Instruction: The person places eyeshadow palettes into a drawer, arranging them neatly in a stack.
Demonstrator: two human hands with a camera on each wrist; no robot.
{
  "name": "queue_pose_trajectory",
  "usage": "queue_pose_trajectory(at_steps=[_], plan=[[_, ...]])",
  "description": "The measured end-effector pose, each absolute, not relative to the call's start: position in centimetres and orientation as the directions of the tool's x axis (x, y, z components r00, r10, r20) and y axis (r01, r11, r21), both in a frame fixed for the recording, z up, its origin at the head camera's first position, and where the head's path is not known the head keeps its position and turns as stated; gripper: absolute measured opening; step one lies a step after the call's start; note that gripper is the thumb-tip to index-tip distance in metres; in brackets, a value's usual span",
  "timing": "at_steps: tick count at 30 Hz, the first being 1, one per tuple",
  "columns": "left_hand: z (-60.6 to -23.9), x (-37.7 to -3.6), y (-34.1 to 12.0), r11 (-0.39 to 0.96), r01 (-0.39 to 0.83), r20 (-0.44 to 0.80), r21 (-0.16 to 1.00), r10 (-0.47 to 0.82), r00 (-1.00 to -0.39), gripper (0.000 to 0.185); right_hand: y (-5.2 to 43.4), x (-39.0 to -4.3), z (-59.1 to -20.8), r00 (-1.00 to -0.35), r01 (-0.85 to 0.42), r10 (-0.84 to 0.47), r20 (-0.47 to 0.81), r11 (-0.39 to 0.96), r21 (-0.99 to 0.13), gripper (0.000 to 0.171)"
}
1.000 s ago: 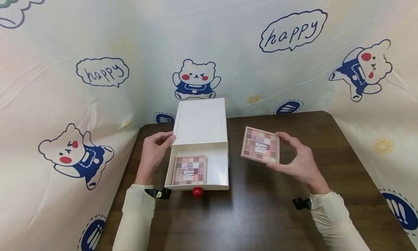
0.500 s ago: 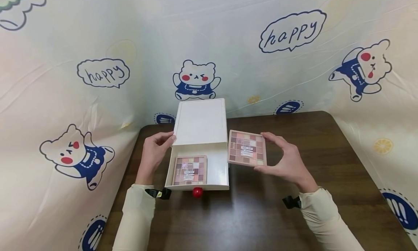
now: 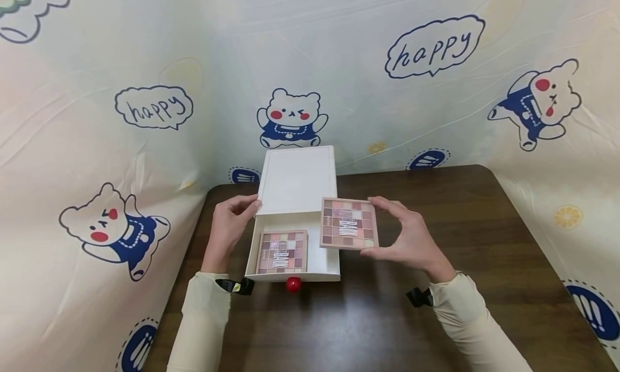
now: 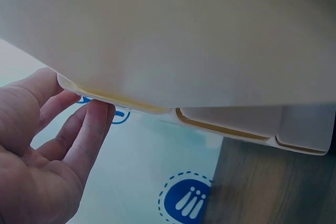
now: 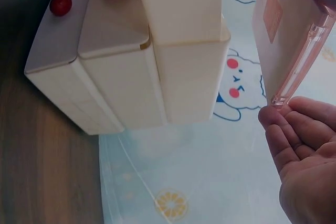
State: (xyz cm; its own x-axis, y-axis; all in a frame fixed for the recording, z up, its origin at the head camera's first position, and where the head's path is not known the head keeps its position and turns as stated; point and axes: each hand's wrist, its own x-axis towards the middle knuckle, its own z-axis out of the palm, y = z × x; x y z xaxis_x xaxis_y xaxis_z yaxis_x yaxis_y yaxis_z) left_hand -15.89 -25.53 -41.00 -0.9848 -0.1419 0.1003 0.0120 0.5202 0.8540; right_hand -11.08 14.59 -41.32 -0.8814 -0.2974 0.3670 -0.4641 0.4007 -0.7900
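Over the right edge of the open drawer, the right hand holds an eyeshadow palette by its edges, fingers on the far side and thumb on the near side, the palette lying nearly level with its colour grid facing up. From the right wrist view the same palette shows its pale back and clear pink rim, with the fingertips pressed to its lower corner. The left hand rests against the left side of the white drawer box, fingers loosely bent and touching its wall at the front corner; the left wrist view shows those fingers laid under the box edge, gripping nothing. A second palette lies flat in the left part of the drawer, just beside the held one. A red knob sticks out from the drawer front. Everything stands on a dark wooden table, closed in by a cloth printed with bears
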Motion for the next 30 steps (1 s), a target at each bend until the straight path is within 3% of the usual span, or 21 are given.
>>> queue_pose_trajectory(at_steps=[30], plan=[[-41.0, -15.8, -25.7, 0.520, 0.044, 0.128, 0.853, -0.127, -0.984, 0.034, 9.3, -11.7, -40.4, -0.799, -0.577, -0.435, 0.414, 0.364, -0.731, 0.102]])
